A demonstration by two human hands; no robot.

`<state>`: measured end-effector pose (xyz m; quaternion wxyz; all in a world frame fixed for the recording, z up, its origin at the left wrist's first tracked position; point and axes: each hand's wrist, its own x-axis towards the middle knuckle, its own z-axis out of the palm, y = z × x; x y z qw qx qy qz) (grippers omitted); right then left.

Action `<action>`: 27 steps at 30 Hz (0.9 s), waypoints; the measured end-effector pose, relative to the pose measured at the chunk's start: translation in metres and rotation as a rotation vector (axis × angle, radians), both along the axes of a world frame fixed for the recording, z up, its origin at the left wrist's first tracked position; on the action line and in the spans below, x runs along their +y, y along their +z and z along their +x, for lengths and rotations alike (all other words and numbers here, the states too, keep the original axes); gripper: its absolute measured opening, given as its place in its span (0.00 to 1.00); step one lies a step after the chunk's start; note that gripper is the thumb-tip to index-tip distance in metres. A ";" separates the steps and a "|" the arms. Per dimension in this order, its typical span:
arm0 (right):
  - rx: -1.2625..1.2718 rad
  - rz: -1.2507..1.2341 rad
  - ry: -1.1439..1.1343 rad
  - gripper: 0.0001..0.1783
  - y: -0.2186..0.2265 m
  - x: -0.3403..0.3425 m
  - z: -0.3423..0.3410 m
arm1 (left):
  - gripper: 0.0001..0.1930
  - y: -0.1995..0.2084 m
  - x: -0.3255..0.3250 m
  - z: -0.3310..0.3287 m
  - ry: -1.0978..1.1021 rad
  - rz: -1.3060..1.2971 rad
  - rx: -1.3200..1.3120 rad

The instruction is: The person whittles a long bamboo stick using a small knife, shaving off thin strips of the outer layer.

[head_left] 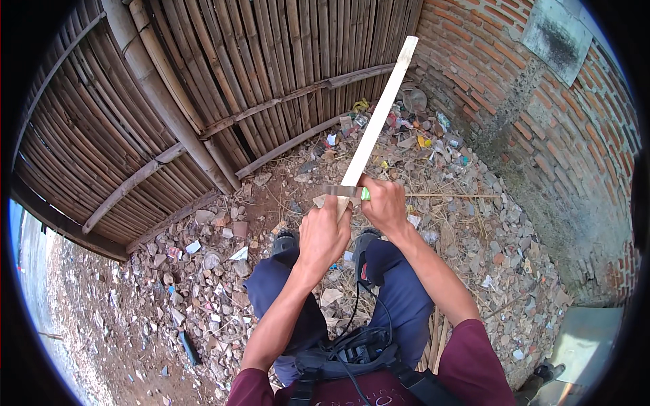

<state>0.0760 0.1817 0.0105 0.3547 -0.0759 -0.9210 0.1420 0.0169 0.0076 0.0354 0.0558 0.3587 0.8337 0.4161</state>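
Observation:
A long, pale, flat strip of wood or bamboo [379, 118] slants up and away from me toward the corner of the two walls. My left hand [323, 235] is closed round its near end, between my knees. Across the strip, just beyond the left fingers, lies the blade of a knife [338, 191]. The knife's bright green handle shows in part at my right hand [383, 204], whose fingers are wrapped round it. Blade and strip touch or nearly touch; the exact contact cannot be made out.
Rubble and litter cover the ground [217, 291]. A bamboo wall [284, 61] stands ahead and left, a brick wall [542, 135] on the right. Black cables [355, 311] hang by my lap. Lower right are a grey sheet [588, 335] and what looks like a shoe [548, 371].

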 end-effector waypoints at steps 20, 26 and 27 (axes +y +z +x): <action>0.032 -0.067 -0.130 0.16 0.011 0.008 -0.001 | 0.18 0.000 -0.016 0.007 -0.074 -0.051 -0.109; 0.075 -0.144 -0.172 0.13 0.005 0.022 -0.001 | 0.16 -0.013 -0.020 0.007 -0.044 0.004 -0.188; 0.073 -0.146 -0.168 0.13 0.005 0.016 -0.001 | 0.15 -0.012 -0.019 0.006 -0.026 0.033 -0.174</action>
